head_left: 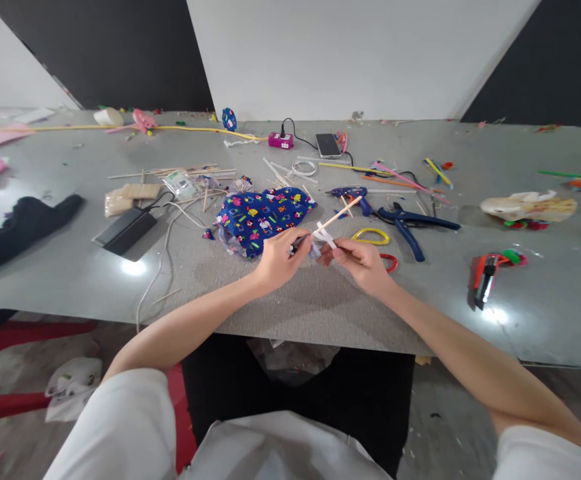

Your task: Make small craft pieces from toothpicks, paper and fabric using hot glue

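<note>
From where I stand, the wooden stick [343, 211] slants up above the tabletop [290, 303], crossing a white strip [327, 236] between the 2 hands. The left hand [281, 259] is pinched closed, apparently on the stick's lower end, though the fingers partly hide it; the right hand [364, 264] grips the strip between thumb and fingers. Just beyond the left lies blue patterned fabric [265, 217]. Past the right sit a glue gun [362, 200] and blue-handled pliers [413, 225]; farther right, a red-and-black cutter [486, 279].
</note>
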`<state>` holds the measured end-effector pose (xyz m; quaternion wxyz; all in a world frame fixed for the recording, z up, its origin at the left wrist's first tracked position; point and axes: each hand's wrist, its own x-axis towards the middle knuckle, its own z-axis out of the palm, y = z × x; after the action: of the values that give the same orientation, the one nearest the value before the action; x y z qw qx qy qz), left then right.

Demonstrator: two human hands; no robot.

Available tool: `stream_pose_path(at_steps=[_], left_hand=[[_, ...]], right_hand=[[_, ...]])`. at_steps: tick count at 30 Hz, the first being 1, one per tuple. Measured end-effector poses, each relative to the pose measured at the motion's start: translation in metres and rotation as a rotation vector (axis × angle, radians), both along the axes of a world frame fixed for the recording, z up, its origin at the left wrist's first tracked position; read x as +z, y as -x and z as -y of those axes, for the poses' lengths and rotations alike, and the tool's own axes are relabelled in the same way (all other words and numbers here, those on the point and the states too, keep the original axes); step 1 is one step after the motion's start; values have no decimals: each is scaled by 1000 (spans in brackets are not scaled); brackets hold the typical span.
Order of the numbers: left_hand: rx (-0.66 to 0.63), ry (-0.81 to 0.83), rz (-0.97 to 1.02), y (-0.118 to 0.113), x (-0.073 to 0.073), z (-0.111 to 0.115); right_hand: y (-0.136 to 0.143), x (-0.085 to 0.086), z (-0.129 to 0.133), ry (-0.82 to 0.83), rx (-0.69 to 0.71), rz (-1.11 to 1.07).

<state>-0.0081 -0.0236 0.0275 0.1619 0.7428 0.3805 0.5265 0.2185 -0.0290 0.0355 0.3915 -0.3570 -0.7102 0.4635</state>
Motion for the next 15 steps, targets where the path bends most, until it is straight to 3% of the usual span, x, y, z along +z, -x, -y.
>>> stream_pose_path(at_steps=[8, 15], left_hand=[[-18, 9, -27, -2, 0, 3], [-52, 89, 19, -3, 3, 5]], right_hand=[[4, 4, 3, 83, -54, 0], [4, 8, 3, 4, -117, 61]])
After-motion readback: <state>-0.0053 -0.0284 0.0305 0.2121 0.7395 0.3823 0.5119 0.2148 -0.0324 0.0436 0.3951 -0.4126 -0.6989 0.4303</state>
